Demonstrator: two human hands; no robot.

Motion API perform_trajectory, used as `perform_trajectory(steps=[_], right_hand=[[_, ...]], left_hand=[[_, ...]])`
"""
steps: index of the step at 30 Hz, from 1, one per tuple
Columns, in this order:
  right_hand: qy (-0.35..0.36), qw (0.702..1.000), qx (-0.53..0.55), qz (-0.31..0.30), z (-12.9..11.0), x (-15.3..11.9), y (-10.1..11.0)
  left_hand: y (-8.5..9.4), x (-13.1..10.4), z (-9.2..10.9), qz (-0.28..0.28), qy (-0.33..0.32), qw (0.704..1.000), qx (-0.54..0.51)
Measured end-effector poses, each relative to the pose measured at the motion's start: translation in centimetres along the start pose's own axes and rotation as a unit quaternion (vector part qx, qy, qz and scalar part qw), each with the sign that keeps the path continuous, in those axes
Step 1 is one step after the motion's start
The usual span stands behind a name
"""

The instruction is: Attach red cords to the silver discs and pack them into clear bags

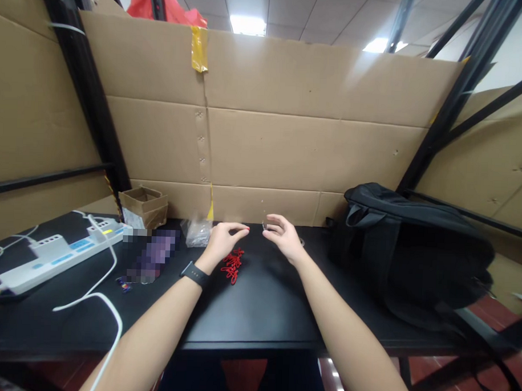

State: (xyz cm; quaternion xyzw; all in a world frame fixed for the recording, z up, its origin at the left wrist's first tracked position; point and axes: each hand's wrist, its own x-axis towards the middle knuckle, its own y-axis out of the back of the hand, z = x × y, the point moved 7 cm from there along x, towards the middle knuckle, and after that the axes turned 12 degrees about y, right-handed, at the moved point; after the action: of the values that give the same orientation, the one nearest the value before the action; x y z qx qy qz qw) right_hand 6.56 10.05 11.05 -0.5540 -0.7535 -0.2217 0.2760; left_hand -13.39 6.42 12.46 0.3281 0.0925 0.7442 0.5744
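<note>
My left hand (223,240), with a dark watch (195,274) on its wrist, is raised over the table with thumb and forefinger pinched. A tiny bit of red cord (248,228) shows at its fingertips. Across a small gap, my right hand (284,237) holds a small shiny piece (264,224) between thumb and fingers; it looks like metal, but its kind is too small to tell. Several knotted red cords (233,264) lie on the black table (257,309) just below my left hand.
Left of my hands are a clear plastic bag (198,233), a small open cardboard box (146,206), a blurred-out purple item (155,254) and a white power strip (66,258) with a white cable (107,304). A black backpack (408,252) stands right. Cardboard walls (267,138) enclose the table.
</note>
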Motion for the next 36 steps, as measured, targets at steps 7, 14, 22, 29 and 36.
perform_trajectory(steps=[7, 14, 22, 29, 36], right_hand=[[-0.007, 0.995, 0.091, -0.042, -0.4, -1.0, -3.7], [-0.003, 0.995, 0.086, -0.054, -0.5, -1.0, -3.8], [-0.007, 0.996, 0.085, -0.035, -0.4, -1.1, -3.6], [-0.014, 0.996, 0.086, -0.013, 0.7, -1.1, -3.1], [-0.023, 0.995, 0.096, 0.013, 1.0, -1.1, -2.9]], left_hand=[[-1.3, -1.5, 1.7, 0.000, -0.023, 0.999, 0.038], [-1.6, -0.7, 0.5, -0.012, -0.013, 1.000, 0.009], [-1.0, -1.2, 1.5, 0.012, -0.014, 0.997, 0.075], [-0.9, -1.9, 2.7, 0.024, -0.044, 0.997, 0.063], [-1.6, -1.4, 1.4, -0.010, -0.029, 0.999, 0.009]])
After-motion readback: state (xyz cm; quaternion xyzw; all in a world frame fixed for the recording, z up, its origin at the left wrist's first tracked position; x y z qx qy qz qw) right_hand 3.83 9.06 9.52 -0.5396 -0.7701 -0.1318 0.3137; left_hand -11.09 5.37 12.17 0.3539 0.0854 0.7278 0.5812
